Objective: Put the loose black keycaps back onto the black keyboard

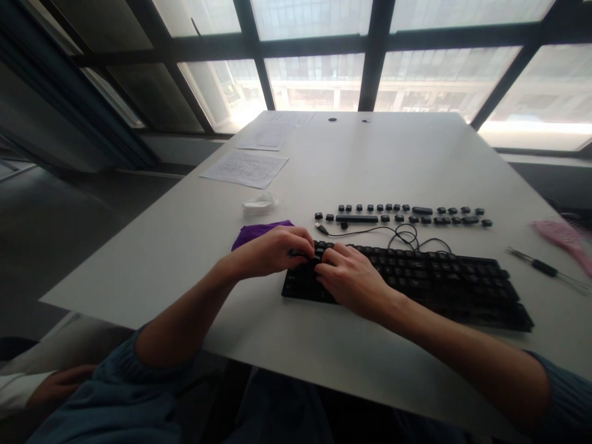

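Note:
A black keyboard (pixel 416 277) lies on the white table, its left end under both hands. My left hand (pixel 289 246) is closed over the upper left corner, its fingers round something dark that I cannot make out. Beside it, my right hand (pixel 345 268) rests on the keys with bent fingers; whatever its fingertips hold is hidden. Behind the keyboard, loose black keycaps stand in two rows, with a long keycap (pixel 356 218) among them. A black cable with a USB plug (pixel 321 229) curls between the keycaps and the keyboard.
A purple cloth (pixel 261 231) and a small clear plastic bag (pixel 259 204) lie left of the keyboard. Printed sheets (pixel 247 169) are farther back. A wire tool (pixel 544 267) and a pink item (pixel 562 237) lie at right. Another person's hand (pixel 62 385) shows at lower left.

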Motion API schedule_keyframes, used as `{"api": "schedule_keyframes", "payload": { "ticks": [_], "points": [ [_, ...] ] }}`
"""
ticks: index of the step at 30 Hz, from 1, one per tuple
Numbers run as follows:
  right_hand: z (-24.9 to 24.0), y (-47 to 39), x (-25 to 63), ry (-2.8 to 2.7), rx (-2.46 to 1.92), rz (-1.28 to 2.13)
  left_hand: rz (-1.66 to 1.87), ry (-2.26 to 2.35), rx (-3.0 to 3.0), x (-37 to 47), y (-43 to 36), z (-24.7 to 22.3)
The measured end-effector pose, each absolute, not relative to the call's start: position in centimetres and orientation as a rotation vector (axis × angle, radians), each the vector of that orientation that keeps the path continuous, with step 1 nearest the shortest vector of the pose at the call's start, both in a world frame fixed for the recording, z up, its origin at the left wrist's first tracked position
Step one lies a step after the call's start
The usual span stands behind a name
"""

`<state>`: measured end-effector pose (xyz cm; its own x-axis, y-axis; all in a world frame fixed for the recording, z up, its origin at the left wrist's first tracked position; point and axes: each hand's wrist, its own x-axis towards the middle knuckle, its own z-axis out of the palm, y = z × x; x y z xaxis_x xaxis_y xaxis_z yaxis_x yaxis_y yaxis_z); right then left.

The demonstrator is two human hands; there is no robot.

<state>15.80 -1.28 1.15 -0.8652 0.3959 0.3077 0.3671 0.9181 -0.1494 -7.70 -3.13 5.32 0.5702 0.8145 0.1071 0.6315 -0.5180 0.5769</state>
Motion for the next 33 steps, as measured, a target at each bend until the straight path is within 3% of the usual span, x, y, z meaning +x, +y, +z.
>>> {"api": "schedule_keyframes", "payload": {
  "ticks": [10,33],
  "points": [
    [1.6,-2.4,14.3,-2.694,-0.875,0.187,0.537,1.261,2.279,-8.2,-2.9,5.9],
    [2.0,-0.6,16.0,-2.682,-0.682,0.499,0.432,1.316,2.296,-5.5,-4.0,4.8]
  ]
}}
